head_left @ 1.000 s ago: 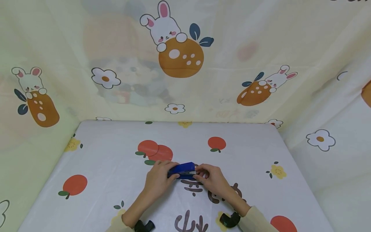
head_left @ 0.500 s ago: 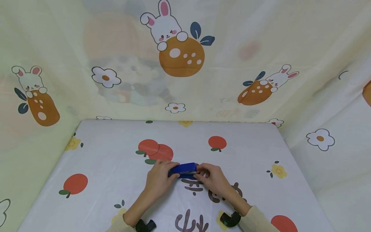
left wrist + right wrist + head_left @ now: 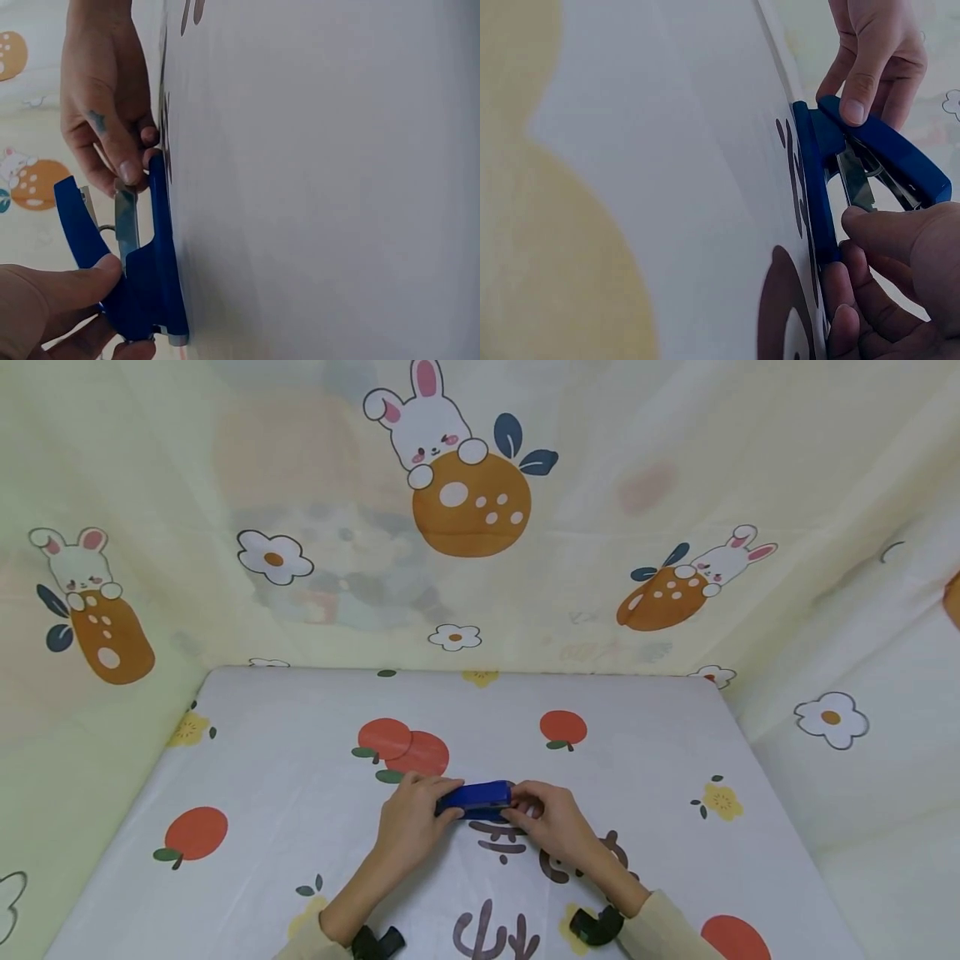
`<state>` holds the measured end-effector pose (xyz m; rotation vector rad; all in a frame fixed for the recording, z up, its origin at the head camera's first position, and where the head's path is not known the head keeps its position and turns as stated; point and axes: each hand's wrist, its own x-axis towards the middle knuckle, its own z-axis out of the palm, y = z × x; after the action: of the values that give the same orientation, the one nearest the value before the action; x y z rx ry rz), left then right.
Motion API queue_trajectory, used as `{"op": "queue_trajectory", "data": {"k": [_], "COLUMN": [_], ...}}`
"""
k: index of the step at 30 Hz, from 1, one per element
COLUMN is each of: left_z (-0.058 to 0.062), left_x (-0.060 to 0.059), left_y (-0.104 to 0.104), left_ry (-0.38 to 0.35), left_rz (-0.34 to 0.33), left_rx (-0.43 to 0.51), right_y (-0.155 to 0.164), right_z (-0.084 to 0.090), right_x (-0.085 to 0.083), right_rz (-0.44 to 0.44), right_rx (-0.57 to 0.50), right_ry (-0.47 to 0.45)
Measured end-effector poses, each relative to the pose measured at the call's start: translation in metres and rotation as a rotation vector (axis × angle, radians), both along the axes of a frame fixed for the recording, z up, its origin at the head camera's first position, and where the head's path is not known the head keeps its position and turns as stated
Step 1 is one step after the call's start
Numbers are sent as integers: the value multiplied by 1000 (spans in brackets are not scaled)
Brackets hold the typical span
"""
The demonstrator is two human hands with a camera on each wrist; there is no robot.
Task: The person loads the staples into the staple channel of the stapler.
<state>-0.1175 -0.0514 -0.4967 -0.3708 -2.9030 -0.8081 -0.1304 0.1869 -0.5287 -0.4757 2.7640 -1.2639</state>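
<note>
A blue stapler (image 3: 475, 799) lies on the table (image 3: 300, 793), near the middle of its front half, between the two hands. Its long axis runs left to right across the table, almost parallel to the front edge. The hinged back end is on the left side and the open front end points to the right.

The left hand (image 3: 408, 820) holds the back end of the stapler. Its fingers are curled over the top and its thumb (image 3: 82, 281) presses on the blue side, as the left wrist view shows. The right hand (image 3: 546, 820) is at the front end. Its fingers (image 3: 120, 154) are bent and pinch the tip of the metal strip (image 3: 125, 221) and the base there; in the right wrist view a fingertip (image 3: 859, 225) rests on the metal part (image 3: 855, 176).

The stapler is partly open. The blue top cover (image 3: 889, 150) is lifted away from the flat blue base (image 3: 814, 195), and the metal strip stands between them. The base lies flat on the table.

The table has a white cloth with red fruits (image 3: 401, 749), yellow flowers (image 3: 720, 802) and a dark drawing (image 3: 498, 843) just in front of the stapler. Behind it hangs a pale yellow curtain (image 3: 675, 460) with rabbits (image 3: 423, 422) and white flowers (image 3: 273, 558). Black wrist straps (image 3: 596, 927) are visible at both sleeves (image 3: 667, 931).
</note>
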Motion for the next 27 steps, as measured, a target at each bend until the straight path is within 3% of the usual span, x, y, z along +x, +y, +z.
{"op": "queue_trajectory", "data": {"k": [27], "left_z": [0], "left_x": [0], "left_y": [3], "left_ry": [18], "left_rz": [-12], "left_rx": [-43], "right_y": [0], "right_z": [1], "right_x": [0], "right_rz": [-16], "right_rx": [11], "right_ry": [-21]}}
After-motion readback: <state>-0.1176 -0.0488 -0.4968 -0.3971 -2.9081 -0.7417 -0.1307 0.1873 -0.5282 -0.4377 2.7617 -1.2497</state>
